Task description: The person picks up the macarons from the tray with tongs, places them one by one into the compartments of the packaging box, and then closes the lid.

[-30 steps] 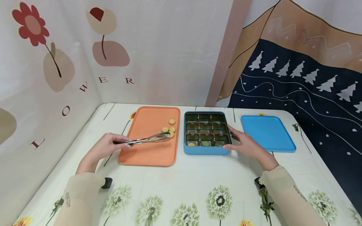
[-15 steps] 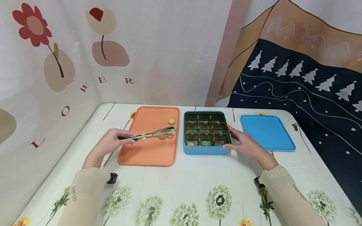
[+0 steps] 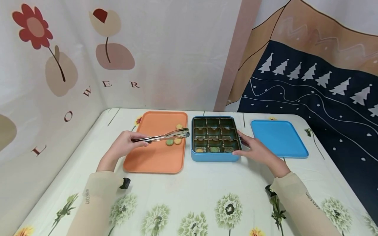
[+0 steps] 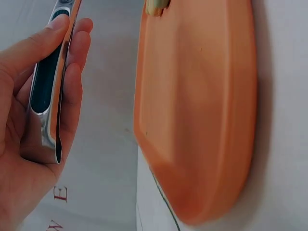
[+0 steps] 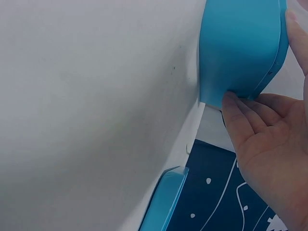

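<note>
Broadly, the table (image 3: 183,186) wears a white cloth printed with dandelions and yellow blooms, and two backdrops stand behind it. On the left a pale backdrop (image 3: 174,49) carries flowers and the letters L, O, W, E, R; on the right a printed backdrop (image 3: 295,88) shows white trees on dark blue beneath brown peaks.

Across the cloth, an orange tray (image 3: 147,160) lies to the left, a blue box (image 3: 215,157) just beside it, and a shallow blue tray (image 3: 279,139) further right. Round biscuits (image 3: 177,141) sit near the orange tray's right side, one of them green. The box has nine compartments; in its front row a yellow biscuit (image 3: 199,150) lies in the left one and a green biscuit (image 3: 214,149) in the middle one.

The left hand (image 3: 125,144) grips metal tongs (image 3: 165,136), whose tips hang over the orange tray's right edge; whether they pinch a biscuit, I cannot tell. The right hand (image 3: 255,149) holds the box by its right front corner.

Compared with a second ago, the left hand and tongs are further right, and the tips sit nearer the box. The right hand and box keep their place.
</note>
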{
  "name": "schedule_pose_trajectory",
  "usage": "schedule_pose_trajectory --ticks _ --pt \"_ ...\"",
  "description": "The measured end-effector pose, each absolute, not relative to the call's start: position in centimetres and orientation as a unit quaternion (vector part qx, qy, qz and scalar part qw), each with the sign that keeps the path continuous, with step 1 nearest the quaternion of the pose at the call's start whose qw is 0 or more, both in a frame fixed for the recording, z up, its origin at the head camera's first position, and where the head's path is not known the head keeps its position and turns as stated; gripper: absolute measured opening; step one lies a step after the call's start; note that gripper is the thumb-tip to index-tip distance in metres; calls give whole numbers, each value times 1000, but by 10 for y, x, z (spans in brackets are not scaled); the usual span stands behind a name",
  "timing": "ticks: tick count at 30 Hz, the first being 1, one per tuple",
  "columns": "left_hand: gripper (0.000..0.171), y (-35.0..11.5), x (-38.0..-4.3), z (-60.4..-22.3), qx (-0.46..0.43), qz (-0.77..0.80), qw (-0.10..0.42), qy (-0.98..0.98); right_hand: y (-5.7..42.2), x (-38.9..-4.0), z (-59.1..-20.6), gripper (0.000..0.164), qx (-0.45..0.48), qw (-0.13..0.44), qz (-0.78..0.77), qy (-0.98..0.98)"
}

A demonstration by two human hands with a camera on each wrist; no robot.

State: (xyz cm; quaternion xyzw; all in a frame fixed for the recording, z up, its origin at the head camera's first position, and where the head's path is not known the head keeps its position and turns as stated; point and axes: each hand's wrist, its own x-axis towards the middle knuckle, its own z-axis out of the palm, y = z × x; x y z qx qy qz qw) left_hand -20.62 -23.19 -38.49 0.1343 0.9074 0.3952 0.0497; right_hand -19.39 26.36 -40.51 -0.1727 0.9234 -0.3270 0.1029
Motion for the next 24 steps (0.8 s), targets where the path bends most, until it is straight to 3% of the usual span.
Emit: schedule_pose_trajectory --ticks 9,24 --pt "24 -215 -218 -387 137 383 31 913 263 -194 -405 97 -174 103 -327 923" --pt "24 -187 -234 -385 127 392 59 909 264 -195 -406 97 -177 103 -333 920"
